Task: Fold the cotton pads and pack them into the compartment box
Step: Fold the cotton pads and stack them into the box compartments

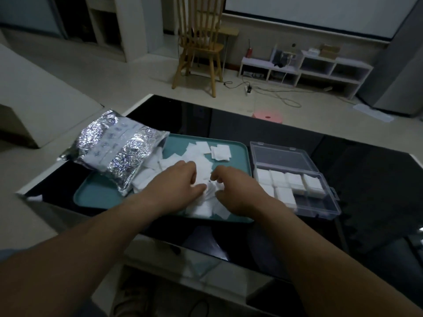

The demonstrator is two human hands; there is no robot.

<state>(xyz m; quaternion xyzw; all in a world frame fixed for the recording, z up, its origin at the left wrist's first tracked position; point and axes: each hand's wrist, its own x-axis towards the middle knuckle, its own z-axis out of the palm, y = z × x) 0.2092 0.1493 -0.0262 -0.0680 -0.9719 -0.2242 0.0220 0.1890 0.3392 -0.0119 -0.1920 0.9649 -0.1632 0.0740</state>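
Foil bag: a shiny silver bag (114, 152) lies open by the left edge of the desk (366, 175), with its mouth resting on the tray.
Tray: a blue-green tray (96, 197) sits on the left half of the desk, close to the near edge.
Loose cotton pads: many flat white squares (199, 148) are spread in a messy pile over the tray, and some spill out of the bag.
Left hand: the left hand (176, 181) is low over the pile, its fingers (190, 171) bent and the thumb pinching one side of a pad.
Crumpled pad: the soft white pad (209, 191) is bunched up between the two hands, in the middle of the tray.
Right hand: the right hand (235, 191) has its fingers curled in and pinches the other side of the same pad.
Compartment box: a clear box (320, 211) stands just beside the right side of the tray, with its lid open and laid back.
Packed pads: neat white stacks (295, 181) fill the back row and two front spaces, one half hidden; the front right spaces look empty.
Step now: it looks like a pad is being folded.
Next move: the pad needs to be pressed flat and small, then carried right and pushed into an empty front space.
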